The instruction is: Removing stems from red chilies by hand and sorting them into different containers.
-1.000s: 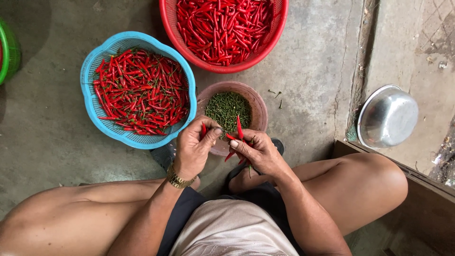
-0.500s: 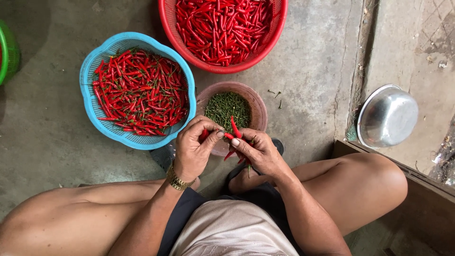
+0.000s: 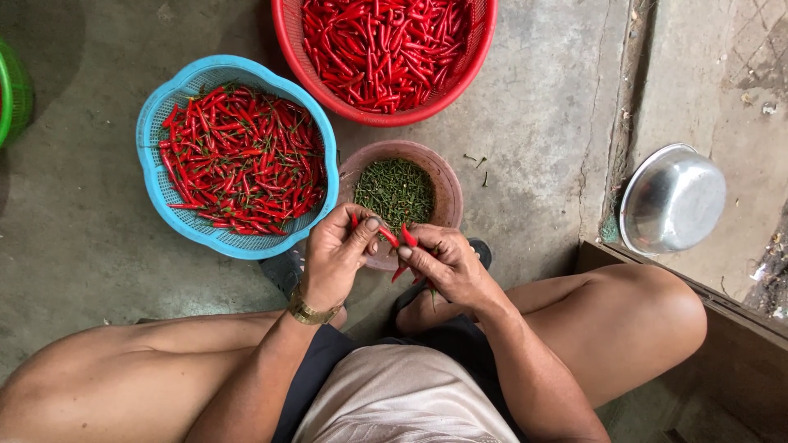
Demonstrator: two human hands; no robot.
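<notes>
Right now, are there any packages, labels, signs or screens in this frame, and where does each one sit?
None in view: only unmarked containers.
Blue basket: left, scalloped rim, red chillies.
Red basket: top centre, round, red chillies.
Brownish bowl: centre, round, green stems.
Steel bowl: right, upside down.
Left hand and right hand pinch chillies.

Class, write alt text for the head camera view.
Two bare hands, left hand and right hand, pinch small red chillies above a pink bowl of green stems. A blue basket and red basket of chillies sit on concrete.
</notes>
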